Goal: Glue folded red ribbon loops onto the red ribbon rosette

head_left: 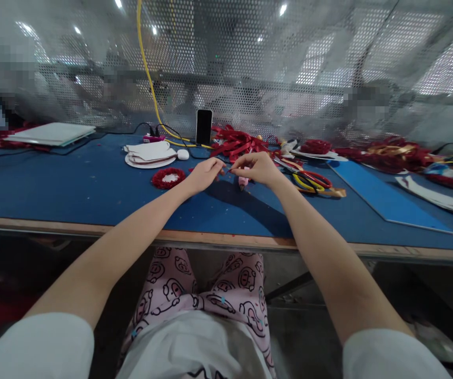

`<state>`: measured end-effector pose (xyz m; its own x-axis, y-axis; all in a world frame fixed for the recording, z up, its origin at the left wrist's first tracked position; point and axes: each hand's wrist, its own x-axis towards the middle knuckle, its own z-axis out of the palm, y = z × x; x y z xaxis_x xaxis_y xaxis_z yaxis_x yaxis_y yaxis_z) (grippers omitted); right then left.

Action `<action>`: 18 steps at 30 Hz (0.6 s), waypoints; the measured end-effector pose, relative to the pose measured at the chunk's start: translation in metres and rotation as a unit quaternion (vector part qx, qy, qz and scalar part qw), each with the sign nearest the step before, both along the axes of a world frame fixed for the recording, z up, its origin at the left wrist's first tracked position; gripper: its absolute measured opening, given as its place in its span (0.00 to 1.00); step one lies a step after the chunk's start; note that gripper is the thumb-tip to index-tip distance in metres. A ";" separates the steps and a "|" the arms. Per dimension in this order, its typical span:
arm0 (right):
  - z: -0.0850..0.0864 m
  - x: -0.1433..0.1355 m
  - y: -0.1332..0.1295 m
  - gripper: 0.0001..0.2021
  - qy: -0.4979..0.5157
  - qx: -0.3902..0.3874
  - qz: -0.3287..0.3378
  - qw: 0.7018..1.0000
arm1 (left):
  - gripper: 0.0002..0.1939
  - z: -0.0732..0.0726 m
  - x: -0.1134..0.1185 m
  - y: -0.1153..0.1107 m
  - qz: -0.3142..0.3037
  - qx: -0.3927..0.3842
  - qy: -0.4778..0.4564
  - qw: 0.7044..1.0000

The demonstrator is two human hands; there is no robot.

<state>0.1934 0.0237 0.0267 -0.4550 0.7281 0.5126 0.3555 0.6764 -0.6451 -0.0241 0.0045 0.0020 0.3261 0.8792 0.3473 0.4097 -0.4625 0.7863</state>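
Note:
Both of my hands are raised over the blue table (104,195), fingertips close together. My left hand (205,176) is closed in a pinch, and what it holds is too small to make out. My right hand (258,168) pinches too, with a tiny dark bit at its fingertips that I cannot name. Just below the right hand lies a pink tool (243,182), partly hidden by the fingers. A fuzzy red ring (158,179) with a pale centre lies left of my left hand. Behind the hands is a heap of red ribbon (236,142).
A phone (204,127) stands upright at the back. White cut pieces (150,153) and a small white case (183,155) are left. Scissors with red and yellow handles (313,181) and a blue board (384,195) lie right. A perforated metal screen (226,63) rises behind.

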 end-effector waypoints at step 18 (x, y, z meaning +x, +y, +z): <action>-0.002 -0.006 0.000 0.13 0.039 0.004 0.000 0.999 | 0.04 0.011 0.003 -0.011 -0.044 -0.264 -0.206 0.941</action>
<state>0.1878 0.0240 0.0245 -0.4138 0.7242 0.5517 0.3049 0.6812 -0.6656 -0.0209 -0.0064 0.0127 0.3383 0.9409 -0.0174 -0.0021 0.0193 0.9998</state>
